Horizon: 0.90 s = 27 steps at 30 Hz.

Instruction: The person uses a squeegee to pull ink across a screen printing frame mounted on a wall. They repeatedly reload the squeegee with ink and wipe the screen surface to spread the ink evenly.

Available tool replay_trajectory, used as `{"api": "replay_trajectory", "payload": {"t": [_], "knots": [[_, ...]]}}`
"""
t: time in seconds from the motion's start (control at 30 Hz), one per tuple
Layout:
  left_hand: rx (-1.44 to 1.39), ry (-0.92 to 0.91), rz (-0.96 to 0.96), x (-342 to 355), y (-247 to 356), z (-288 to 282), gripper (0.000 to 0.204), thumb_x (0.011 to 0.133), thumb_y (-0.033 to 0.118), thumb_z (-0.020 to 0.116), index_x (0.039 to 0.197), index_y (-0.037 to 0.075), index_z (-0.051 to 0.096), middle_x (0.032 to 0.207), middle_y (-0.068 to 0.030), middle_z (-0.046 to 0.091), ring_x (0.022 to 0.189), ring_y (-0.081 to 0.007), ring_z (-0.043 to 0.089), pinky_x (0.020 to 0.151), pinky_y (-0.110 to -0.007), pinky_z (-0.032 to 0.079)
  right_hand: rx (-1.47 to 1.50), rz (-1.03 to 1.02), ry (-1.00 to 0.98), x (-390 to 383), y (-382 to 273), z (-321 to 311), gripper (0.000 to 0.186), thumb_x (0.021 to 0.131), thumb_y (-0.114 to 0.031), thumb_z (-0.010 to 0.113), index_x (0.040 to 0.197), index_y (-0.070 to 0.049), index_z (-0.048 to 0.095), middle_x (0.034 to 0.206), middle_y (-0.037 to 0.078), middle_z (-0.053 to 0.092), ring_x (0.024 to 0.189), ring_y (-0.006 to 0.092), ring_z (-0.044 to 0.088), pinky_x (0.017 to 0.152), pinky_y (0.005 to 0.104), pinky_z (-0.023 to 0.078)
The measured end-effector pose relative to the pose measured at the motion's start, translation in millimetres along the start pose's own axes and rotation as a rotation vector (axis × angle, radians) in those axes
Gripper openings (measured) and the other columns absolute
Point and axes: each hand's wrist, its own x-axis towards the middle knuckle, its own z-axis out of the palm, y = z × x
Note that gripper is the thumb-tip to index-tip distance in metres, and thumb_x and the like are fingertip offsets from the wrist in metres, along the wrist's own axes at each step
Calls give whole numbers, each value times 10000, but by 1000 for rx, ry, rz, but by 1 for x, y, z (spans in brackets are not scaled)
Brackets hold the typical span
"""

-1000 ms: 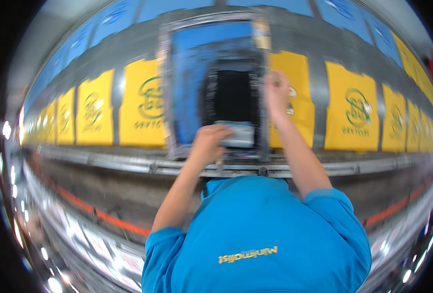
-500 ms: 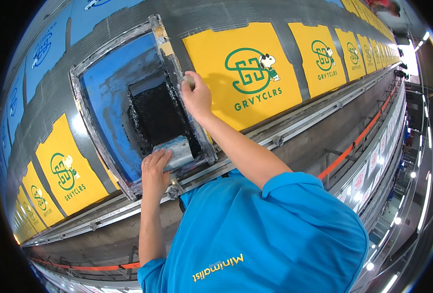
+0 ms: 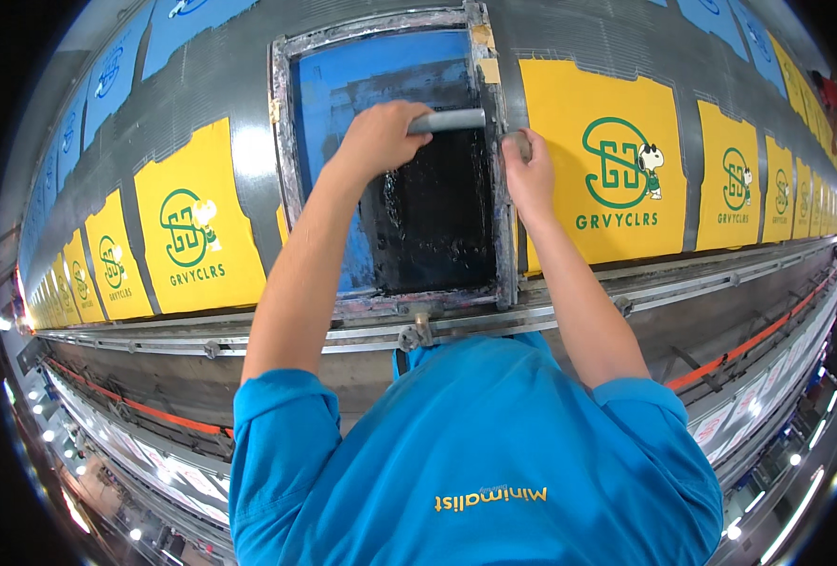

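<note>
A screen-printing frame (image 3: 282, 123) with blue mesh lies in front of me, its edges crusted with dried ink. Wet black ink (image 3: 437, 208) covers the right part of the mesh. My left hand (image 3: 381, 137) is closed round a grey squeegee (image 3: 454, 120), which lies crosswise toward the far end of the black patch. At the frame's right side, my right hand (image 3: 532, 179) wraps round a stubby grey handle (image 3: 520, 143). Whatever lies under the screen is hidden.
Yellow fabric pieces (image 3: 560, 123) with green printed designs line the long dark table (image 3: 324, 274) on both sides. Blue pieces (image 3: 112, 71) lie along its far side. A metal rail (image 3: 343, 337) with clamps runs along the near edge, and an orange strip (image 3: 154, 410) below it.
My left hand has carried the squeegee from the near end of the screen to its far part. My right hand keeps its grip on the handle. The view has turned.
</note>
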Motion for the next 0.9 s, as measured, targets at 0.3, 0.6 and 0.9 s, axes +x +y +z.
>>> {"api": "replay_trajectory", "payload": {"t": [0.3, 0.6, 0.9], "knots": [[247, -15, -103, 25, -9, 6, 247, 929, 336, 778, 1129, 193, 801, 1007, -129, 794, 985, -390, 747, 834, -504, 591, -390, -672, -591, 63, -82, 26, 276, 884, -252, 822, 1047, -52, 724, 1033, 94, 738, 1069, 341, 686, 953, 466, 499], [102, 156, -25, -131, 30, 92, 391, 717, 19, 735, 1076, 158, 808, 1002, -85, 754, 982, -318, 734, 877, -456, 554, -350, -746, -484, -101, -41, -37, 162, 845, -122, 692, 987, -75, 630, 978, 110, 600, 992, 325, 597, 904, 470, 475], [161, -65, -73, -45, 17, 15, 291, 836, 413, 839, 944, 145, 804, 943, -153, 789, 943, -388, 765, 849, -514, 607, -304, -831, -553, -3, -68, -19, 228, 838, -164, 766, 1002, -94, 623, 932, 98, 680, 944, 330, 689, 848, 476, 500]]}}
